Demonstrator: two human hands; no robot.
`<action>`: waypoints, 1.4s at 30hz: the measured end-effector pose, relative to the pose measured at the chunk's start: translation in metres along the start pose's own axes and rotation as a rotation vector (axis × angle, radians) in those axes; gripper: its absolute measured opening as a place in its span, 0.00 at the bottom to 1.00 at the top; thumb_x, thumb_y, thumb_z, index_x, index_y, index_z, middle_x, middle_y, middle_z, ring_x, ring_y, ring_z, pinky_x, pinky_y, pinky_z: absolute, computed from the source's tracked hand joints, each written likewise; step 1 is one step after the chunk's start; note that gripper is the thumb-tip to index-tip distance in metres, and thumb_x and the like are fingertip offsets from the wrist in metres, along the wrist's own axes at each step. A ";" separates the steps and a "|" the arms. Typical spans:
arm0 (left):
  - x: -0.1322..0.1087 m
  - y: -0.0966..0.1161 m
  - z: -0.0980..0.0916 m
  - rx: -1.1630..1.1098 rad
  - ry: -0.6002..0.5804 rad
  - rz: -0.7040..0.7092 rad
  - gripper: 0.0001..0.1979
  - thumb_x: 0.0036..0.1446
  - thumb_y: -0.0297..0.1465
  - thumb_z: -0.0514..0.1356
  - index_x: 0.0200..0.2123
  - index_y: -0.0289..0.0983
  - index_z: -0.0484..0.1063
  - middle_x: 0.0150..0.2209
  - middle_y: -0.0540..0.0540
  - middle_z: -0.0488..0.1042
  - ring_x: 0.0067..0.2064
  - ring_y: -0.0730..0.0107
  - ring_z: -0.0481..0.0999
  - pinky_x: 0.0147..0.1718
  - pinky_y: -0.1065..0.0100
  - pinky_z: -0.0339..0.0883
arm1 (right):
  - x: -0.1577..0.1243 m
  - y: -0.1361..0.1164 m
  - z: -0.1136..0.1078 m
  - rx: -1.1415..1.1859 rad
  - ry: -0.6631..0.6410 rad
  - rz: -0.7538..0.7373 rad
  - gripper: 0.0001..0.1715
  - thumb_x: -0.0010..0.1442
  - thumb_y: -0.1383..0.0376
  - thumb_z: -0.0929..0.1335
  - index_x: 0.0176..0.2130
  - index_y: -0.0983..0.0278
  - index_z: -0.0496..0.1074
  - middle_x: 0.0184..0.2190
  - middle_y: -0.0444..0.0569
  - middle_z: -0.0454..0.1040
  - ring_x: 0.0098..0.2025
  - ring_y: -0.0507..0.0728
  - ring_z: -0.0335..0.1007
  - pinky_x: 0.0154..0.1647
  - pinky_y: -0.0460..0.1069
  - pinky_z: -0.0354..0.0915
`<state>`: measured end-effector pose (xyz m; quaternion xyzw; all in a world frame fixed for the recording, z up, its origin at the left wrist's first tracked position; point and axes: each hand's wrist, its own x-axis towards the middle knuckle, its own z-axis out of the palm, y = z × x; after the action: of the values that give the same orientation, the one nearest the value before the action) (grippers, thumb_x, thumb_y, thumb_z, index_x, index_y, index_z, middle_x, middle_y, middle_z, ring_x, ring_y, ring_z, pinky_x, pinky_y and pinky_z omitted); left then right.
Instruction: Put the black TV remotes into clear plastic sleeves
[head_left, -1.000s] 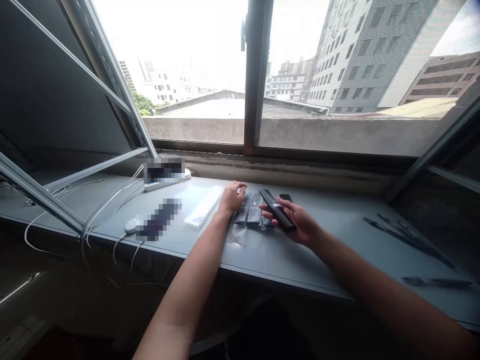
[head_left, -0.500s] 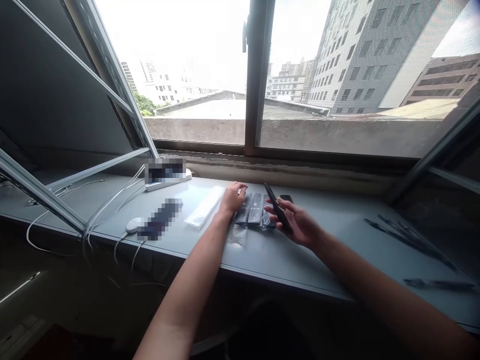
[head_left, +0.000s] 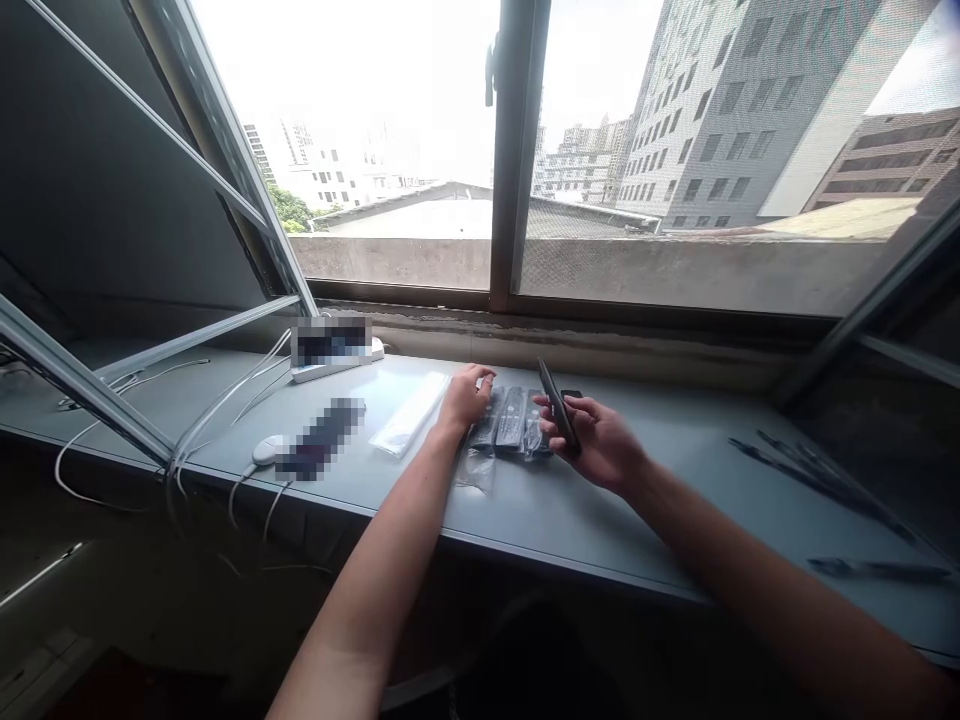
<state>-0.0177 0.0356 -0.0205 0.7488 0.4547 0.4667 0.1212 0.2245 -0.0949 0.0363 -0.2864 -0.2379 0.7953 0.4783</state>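
My right hand (head_left: 600,445) is closed round a slim black remote control (head_left: 559,405), held tilted above the desk with its upper end toward the window. At the left end of a row of dark remotes in clear plastic bags (head_left: 511,420) lies my left hand (head_left: 466,395). Its fingers are loosely bent and apart, with nothing seen in them. The right-hand end of the row is partly covered by my right hand, and another dark item (head_left: 571,394) shows just behind it. An end of clear plastic bag (head_left: 475,470) reaches toward the desk's front.
Clear flat plastic bags (head_left: 411,415) lie left of my left hand. Farther left are a blurred-out device (head_left: 321,440), a round white charger (head_left: 267,451) with cables and a white power strip (head_left: 337,368). Several dark pens (head_left: 817,475) lie to the right. Metal frames flank the desk (head_left: 585,540).
My right hand has turned the remote control slightly more upright and shifted it a little to the right. My left hand has hardly moved.
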 end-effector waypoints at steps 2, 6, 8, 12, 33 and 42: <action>0.000 0.000 0.000 0.001 0.000 0.002 0.10 0.70 0.26 0.60 0.45 0.38 0.83 0.47 0.42 0.83 0.49 0.60 0.82 0.42 0.65 0.77 | 0.000 0.001 0.000 -0.059 0.039 -0.020 0.11 0.70 0.67 0.70 0.50 0.62 0.81 0.47 0.53 0.84 0.39 0.57 0.81 0.31 0.47 0.79; 0.000 -0.002 0.001 0.005 0.001 0.006 0.11 0.71 0.27 0.59 0.46 0.38 0.83 0.47 0.42 0.83 0.50 0.60 0.82 0.44 0.64 0.78 | 0.000 0.007 -0.001 -0.206 0.024 -0.130 0.14 0.66 0.70 0.75 0.51 0.58 0.81 0.57 0.51 0.84 0.48 0.58 0.84 0.49 0.51 0.82; 0.000 -0.003 0.001 0.000 0.004 0.011 0.11 0.72 0.28 0.59 0.46 0.39 0.83 0.47 0.42 0.83 0.50 0.60 0.82 0.44 0.64 0.78 | 0.000 0.011 -0.001 -0.281 -0.027 -0.203 0.18 0.65 0.67 0.77 0.53 0.55 0.82 0.60 0.49 0.83 0.51 0.60 0.84 0.57 0.56 0.80; 0.000 -0.005 0.003 0.000 0.005 0.019 0.11 0.72 0.28 0.59 0.46 0.39 0.83 0.47 0.43 0.83 0.51 0.61 0.82 0.44 0.65 0.78 | 0.001 0.015 -0.002 -0.459 -0.111 -0.380 0.24 0.59 0.61 0.83 0.54 0.53 0.84 0.64 0.48 0.80 0.63 0.66 0.78 0.65 0.61 0.72; -0.001 -0.002 0.001 0.022 -0.010 0.006 0.11 0.72 0.28 0.59 0.46 0.40 0.83 0.47 0.43 0.84 0.51 0.61 0.82 0.48 0.64 0.78 | -0.006 0.015 0.003 -0.806 -0.113 -0.605 0.13 0.58 0.58 0.84 0.43 0.54 0.87 0.58 0.52 0.85 0.75 0.69 0.66 0.74 0.66 0.62; -0.001 0.000 0.001 -0.006 -0.004 0.005 0.11 0.72 0.28 0.59 0.45 0.38 0.83 0.46 0.43 0.84 0.48 0.62 0.82 0.44 0.64 0.77 | -0.007 0.016 0.005 -0.536 -0.071 -0.399 0.18 0.68 0.52 0.76 0.53 0.57 0.78 0.49 0.53 0.86 0.33 0.59 0.80 0.33 0.54 0.76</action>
<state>-0.0175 0.0350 -0.0219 0.7504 0.4512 0.4669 0.1233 0.2136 -0.1087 0.0316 -0.3219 -0.5066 0.6047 0.5235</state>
